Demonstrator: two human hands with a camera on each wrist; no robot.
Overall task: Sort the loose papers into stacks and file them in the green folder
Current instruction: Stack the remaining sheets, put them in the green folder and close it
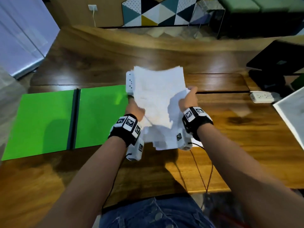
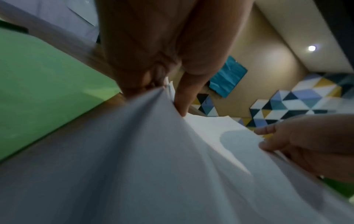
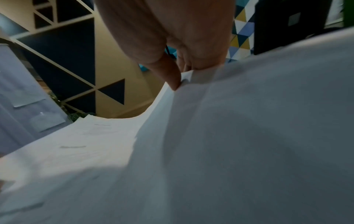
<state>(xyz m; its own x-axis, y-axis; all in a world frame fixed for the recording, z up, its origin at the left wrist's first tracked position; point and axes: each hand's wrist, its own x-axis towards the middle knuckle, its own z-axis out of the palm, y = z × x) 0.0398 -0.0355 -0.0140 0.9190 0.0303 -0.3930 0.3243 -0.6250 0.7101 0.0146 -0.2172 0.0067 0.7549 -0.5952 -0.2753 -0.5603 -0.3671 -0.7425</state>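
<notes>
Both hands pinch the papers mid-air, left hand and right hand at opposite edges, probably to square them; folder open beyond left fingers.

Head view downward; wrist views close, perhaps sharing papers.

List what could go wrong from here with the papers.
1. The papers are an uneven bundle gripped only at the edges by the left hand and right hand; sheets may slide out onto the table.
2. They bend and crumple at the fingers, so creases or tears are likely.
3. Loose sheets could miss the open green folder.
</notes>
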